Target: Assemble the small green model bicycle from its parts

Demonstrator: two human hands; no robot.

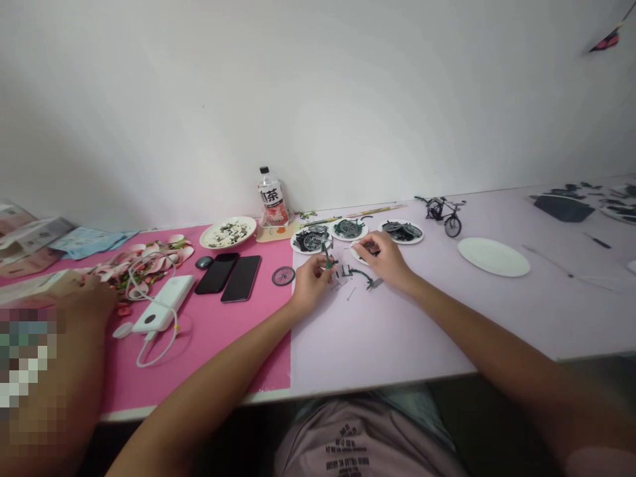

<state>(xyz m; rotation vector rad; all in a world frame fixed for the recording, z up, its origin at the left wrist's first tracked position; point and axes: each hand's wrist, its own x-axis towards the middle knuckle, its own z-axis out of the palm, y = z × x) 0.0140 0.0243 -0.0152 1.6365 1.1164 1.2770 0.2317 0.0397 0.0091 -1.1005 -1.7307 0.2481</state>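
My left hand (pixel 313 283) is closed on a small dark green model bicycle part (pixel 327 257) that stands upright between thumb and fingers. Over a small white plate (pixel 358 254) of dark parts, my right hand (pixel 382 257) has its fingers pinched together; whatever is in them is too small to make out. Between the hands, a curved green piece (pixel 362 273) and several thin dark bits lie on the table. A spoked toy wheel (pixel 283 275) rests left of my left hand. An assembled model bicycle (pixel 444 213) stands at the back right.
Plates of parts (pixel 403 231) line the back. A white plate (pixel 493 257) lies right. Two phones (pixel 241 278), a power bank (pixel 163 303) with cable, and a bottle (pixel 273 199) stand left. Another person's hand (pixel 84 298) is at far left, near pink petal-like pieces (pixel 149 262).
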